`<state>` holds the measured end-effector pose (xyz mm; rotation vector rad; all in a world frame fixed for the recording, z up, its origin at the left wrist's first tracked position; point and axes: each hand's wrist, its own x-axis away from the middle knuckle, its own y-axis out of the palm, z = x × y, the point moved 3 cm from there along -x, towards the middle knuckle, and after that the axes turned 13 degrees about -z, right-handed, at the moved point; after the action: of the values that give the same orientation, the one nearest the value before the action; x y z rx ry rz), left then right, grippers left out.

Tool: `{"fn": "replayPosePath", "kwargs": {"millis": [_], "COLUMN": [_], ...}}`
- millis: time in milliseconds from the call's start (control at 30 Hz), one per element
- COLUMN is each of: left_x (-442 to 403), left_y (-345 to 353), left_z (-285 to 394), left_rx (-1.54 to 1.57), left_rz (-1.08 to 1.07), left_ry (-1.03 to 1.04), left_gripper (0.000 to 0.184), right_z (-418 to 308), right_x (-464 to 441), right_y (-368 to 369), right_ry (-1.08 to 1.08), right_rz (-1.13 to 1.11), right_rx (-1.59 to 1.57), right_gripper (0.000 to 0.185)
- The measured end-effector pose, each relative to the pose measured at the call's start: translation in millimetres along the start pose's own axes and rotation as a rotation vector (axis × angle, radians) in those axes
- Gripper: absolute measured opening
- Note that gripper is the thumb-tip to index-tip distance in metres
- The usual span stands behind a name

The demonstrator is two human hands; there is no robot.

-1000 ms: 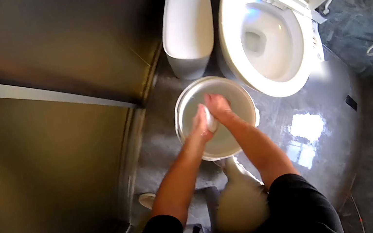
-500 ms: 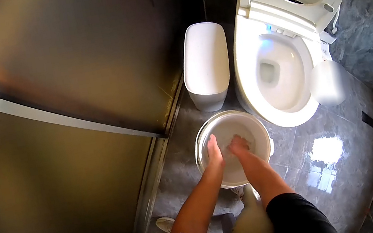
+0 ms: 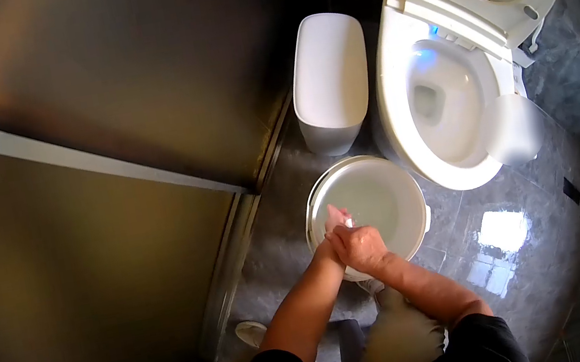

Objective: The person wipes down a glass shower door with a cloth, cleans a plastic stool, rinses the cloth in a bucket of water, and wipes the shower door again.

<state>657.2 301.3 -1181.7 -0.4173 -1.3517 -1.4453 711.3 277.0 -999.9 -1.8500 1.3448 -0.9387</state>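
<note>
Here in the head view, we're right above a round white plastic bucket, set on grey floor tiles, with cloudy-looking water inside. And look at the hands: the right hand is wrapped over the left wrist, fingers curled round it, while the left hand reaches past over the left part of the bucket's opening. A small white patch shows by the left fingers; soap or foam, I cannot tell, nor whether that hand pinches anything. Just beyond the bucket stands a lidded white bin, and to its right a toilet with its lid up. The step in hand looks like rubbing or rinsing the wrist; moving on calls for loosening the right hand's grip, keeping both hands over the water.
</note>
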Motion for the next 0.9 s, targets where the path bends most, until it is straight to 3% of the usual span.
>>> {"fn": "replayPosePath", "kwargs": {"millis": [33,67,133,167,200,233,267,300,367,400,467,500,567,600,667,700,767,800,867,900], "left_x": [0.4,-3.5,-9.3,-8.3,0.0,14.7,35.9,39.8,40.0,35.0,7.8,2.4,9.4,-4.3,-3.5,13.8,25.2,24.6,10.1,12.4], "left_y": [-5.3,-5.7,-1.2,5.3,19.0,30.1,36.9,38.3,40.4,32.9,19.8,12.1,13.9,8.6,8.5,16.0,19.7,19.6,16.0,19.0], "left_z": [-3.3,-3.5,-8.4,-9.8,-7.8,-5.9,7.2,12.0,17.7,24.4,18.7,14.4,13.8,5.3,5.5,13.8,16.9,16.6,7.8,10.6], "left_rx": [-0.032,-0.029,-0.015,0.000,0.073,0.142,-0.137,-0.134,-0.215,-0.360,-0.294,-0.239,-0.248,-0.270,-0.286,-0.236,-0.175,-0.154,-0.147,-0.133], "left_rz": [0.041,-0.134,-0.394,-0.481,-0.355,-0.230,-0.152,-0.142,0.066,0.109,0.124,0.132,0.228,0.239,0.252,0.172,0.103,0.160,0.247,0.250], "left_ry": [0.031,0.131,0.288,0.340,0.173,0.008,0.090,0.093,0.294,0.257,0.331,0.409,0.304,0.343,0.377,0.397,0.408,0.372,0.343,0.345], "left_gripper": [0.051,0.049,0.045,0.044,0.041,0.039,0.041,0.041,0.046,0.053,0.056,0.059,0.062,0.062,0.063,0.059,0.055,0.058,0.060,0.060], "right_z": [0.4,12.5,37.5,63.3,97.3,123.6,141.3,157.8,188.4,193.3,203.8,196.4,172.0,170.8,166.1,156.5,132.8,144.4,177.4,173.3], "right_x": [-3.8,-11.5,-29.3,-37.2,-40.8,-53.9,-58.3,-67.1,-72.6,-71.9,-56.5,-47.4,-49.4,-48.0,-43.5,-43.1,-44.0,-44.3,-36.8,-38.5], "right_y": [3.8,17.3,28.7,45.4,77.2,64.1,74.0,96.8,141.7,143.0,143.5,146.5,136.2,142.5,179.1,165.9,101.7,106.9,112.4,110.8], "right_ry": [-0.032,-0.118,-0.090,0.196,0.291,0.495,0.481,0.474,0.555,0.552,0.901,0.907,0.739,0.736,0.353,0.356,0.854,0.856,0.857,0.850], "right_rz": [-0.067,0.089,0.306,0.120,0.334,0.014,-0.087,-0.094,-0.320,-0.333,0.124,0.100,-0.276,-0.280,-0.563,-0.575,-0.419,-0.428,-0.076,-0.083], "right_rx": [-0.034,-0.109,-0.274,-0.002,0.265,-0.434,-0.323,-0.327,-0.163,-0.156,-0.497,-0.494,-0.260,-0.250,-0.462,-0.460,-0.067,-0.064,-0.432,-0.422], "right_gripper": [0.024,0.020,0.023,0.025,0.032,0.043,0.050,0.050,0.051,0.051,0.047,0.047,0.040,0.040,0.034,0.034,0.033,0.033,0.033,0.033]}}
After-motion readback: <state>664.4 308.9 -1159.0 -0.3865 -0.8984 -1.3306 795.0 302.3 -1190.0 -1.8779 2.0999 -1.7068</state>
